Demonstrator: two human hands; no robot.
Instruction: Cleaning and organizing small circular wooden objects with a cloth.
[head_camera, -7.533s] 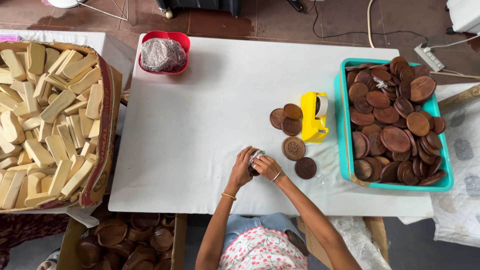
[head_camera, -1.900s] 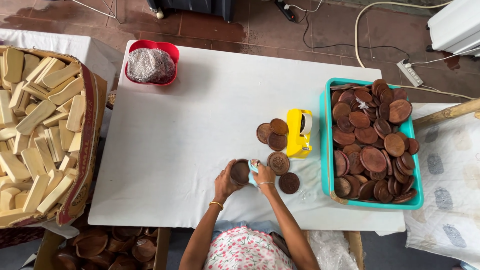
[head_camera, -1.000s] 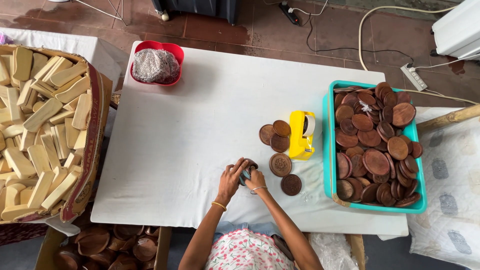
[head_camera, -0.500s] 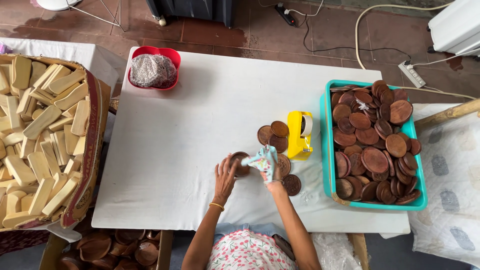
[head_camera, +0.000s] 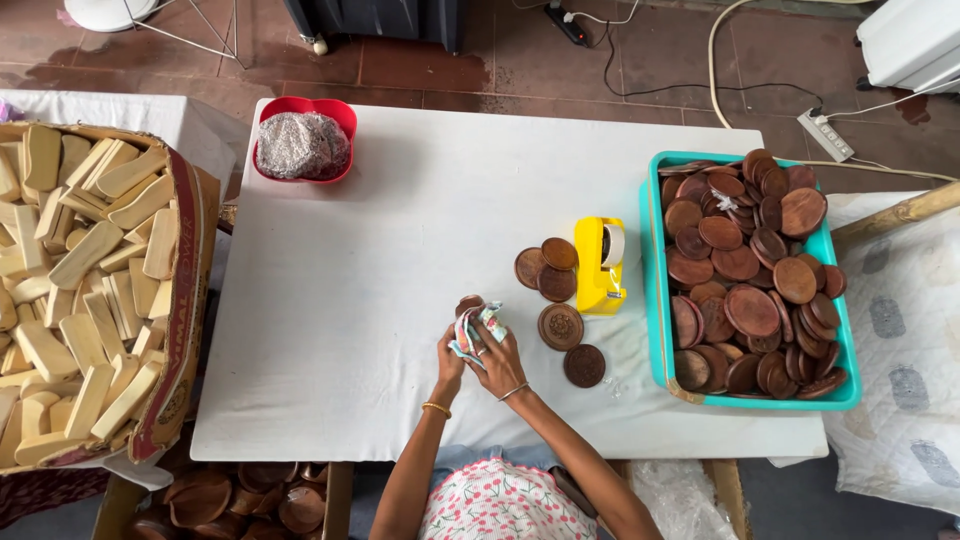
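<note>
Low in the frame's middle, our left hand and right hand each close their grip on a cloth and brown disc. They hover over the white desk, with red-brown floor tiles along the top.

Cardboard box: off the table's left edge, large, brown, open-topped; red band with pale lettering along its right wall.
Lower carton: under the table's near-left corner, brown, open.
Labels, signs, screens: none seen.
</note>
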